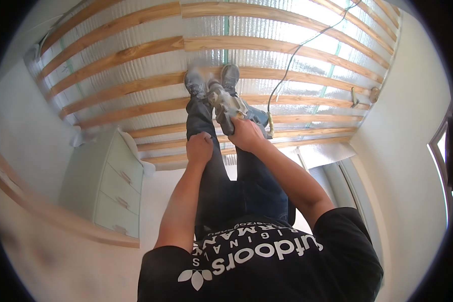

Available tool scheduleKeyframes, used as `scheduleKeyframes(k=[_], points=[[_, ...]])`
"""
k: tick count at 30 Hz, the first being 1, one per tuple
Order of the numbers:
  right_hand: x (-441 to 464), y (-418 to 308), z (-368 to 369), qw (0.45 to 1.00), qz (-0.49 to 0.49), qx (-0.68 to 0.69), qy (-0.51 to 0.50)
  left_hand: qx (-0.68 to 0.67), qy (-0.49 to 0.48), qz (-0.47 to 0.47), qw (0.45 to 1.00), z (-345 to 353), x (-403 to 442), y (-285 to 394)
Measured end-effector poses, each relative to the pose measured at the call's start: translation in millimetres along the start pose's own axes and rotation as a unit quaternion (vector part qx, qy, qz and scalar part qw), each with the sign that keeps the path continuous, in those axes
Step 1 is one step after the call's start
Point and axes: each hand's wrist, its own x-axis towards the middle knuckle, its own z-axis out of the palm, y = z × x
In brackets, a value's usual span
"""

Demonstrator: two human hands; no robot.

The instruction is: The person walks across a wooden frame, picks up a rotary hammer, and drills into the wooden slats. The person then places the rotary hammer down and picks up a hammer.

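Note:
A dusty, corded rotary hammer (229,106) is in my right hand (247,135), whose fingers wrap round its handle. The tool's front end points away from me, toward the wooden battens between my shoes (230,75). My left hand (200,147) is closed in front of my left trouser leg (200,118), near the knee. Whatever its fingers may hold is hidden. From the rear of the tool a dark power cord (287,75) runs up to the far right. Under and around my feet lie wooden battens (136,90) over silvery foil sheeting (267,59).
A pale green drawer cabinet (121,183) stands at the left, beside a wooden edge (60,216). A small metal tool, perhaps a hammer (355,98), lies on the battens at the right. White walls (418,116) flank the floor, with a doorway (340,178) at the right.

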Motion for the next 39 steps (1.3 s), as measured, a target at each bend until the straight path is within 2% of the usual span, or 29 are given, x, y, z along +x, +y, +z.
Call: scheduleKeyframes(k=[6,8,13,16,19,22,26,35,38,39], points=[[-14,-10,-50,0.998,-0.050,-0.008,0.041,-0.046,0.079,0.039,0.995,-71,1,54],[-5,-19,-60,0.997,-0.051,-0.030,0.045,-0.071,0.110,0.084,0.988,-84,-2,59],[34,-35,-79,0.997,-0.033,-0.043,0.061,-0.075,0.131,0.157,0.976,-49,17,47],[63,-47,-89,0.997,-0.030,-0.042,0.061,0.095,0.035,0.111,0.989,-50,46,69],[89,-51,-90,0.997,-0.023,-0.043,0.052,0.162,-0.022,0.110,0.980,-66,68,72],[108,-59,-85,0.999,-0.002,-0.030,0.042,0.088,-0.021,0.071,0.993,-89,77,65],[110,-51,-81,0.999,0.004,-0.015,0.041,0.076,0.060,0.121,0.988,-89,84,58],[129,-35,-69,0.998,0.001,0.001,0.070,0.046,0.062,0.104,0.992,-68,74,54],[128,-33,-70,0.997,0.007,0.003,0.077,0.059,-0.003,0.070,0.996,-60,66,55],[127,-32,-68,0.997,0.001,-0.001,0.074,0.057,0.017,0.078,0.995,-56,63,53]])
